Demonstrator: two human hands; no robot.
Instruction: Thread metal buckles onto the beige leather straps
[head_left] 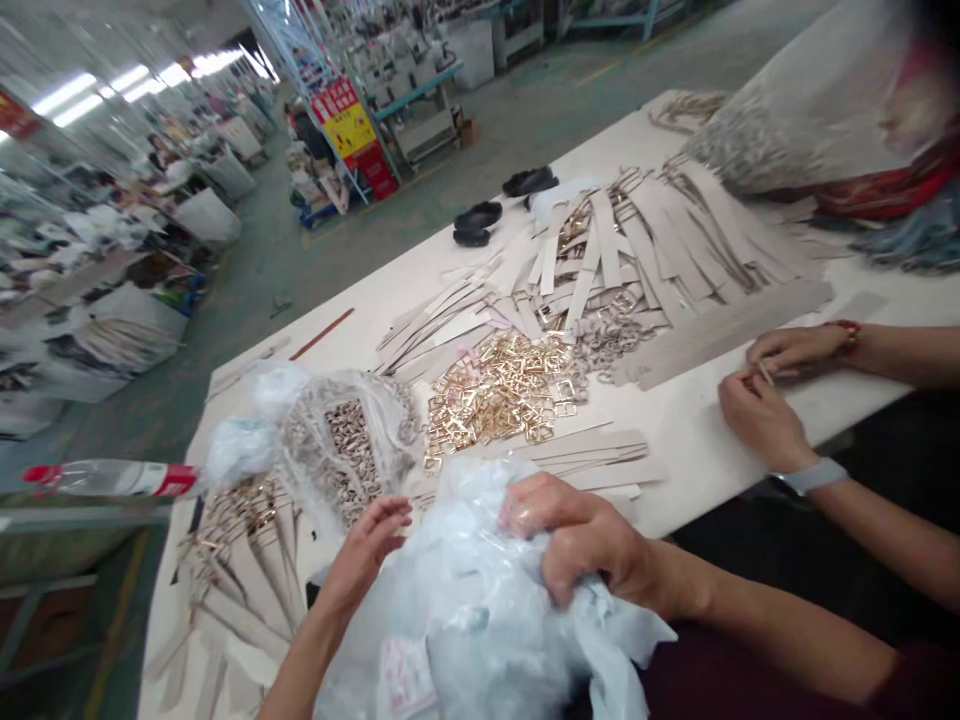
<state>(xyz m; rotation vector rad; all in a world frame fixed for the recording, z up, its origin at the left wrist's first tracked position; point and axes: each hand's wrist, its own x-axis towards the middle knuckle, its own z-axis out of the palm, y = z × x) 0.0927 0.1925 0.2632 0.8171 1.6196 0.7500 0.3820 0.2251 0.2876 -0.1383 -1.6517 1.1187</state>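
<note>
A pale bluish-white plastic bag (pixel 480 600), crumpled and bulky, fills the space in front of me, with red writing low on its left side. My right hand (pixel 592 535) is closed on the top right of this bag. To the left of the bag, my left hand (pixel 367 550) has its fingers stretched out and holds nothing. Just beyond it stands an open clear bag (pixel 300 450) filled with small greyish-beige pieces (pixel 352 445). A heap of gold buckles (pixel 502 390) lies on the white table (pixel 686 440) beyond the bluish bag. What the bluish bag contains is hidden.
At right, a co-worker's hands (pixel 772 390) hold a small strip. Grey-beige straps (pixel 675 240) spread over the table's far side; more straps (pixel 247 580) lie at left. A red-capped plastic bottle (pixel 112 478) lies at the left edge. Black objects (pixel 476 222) sit near the far edge.
</note>
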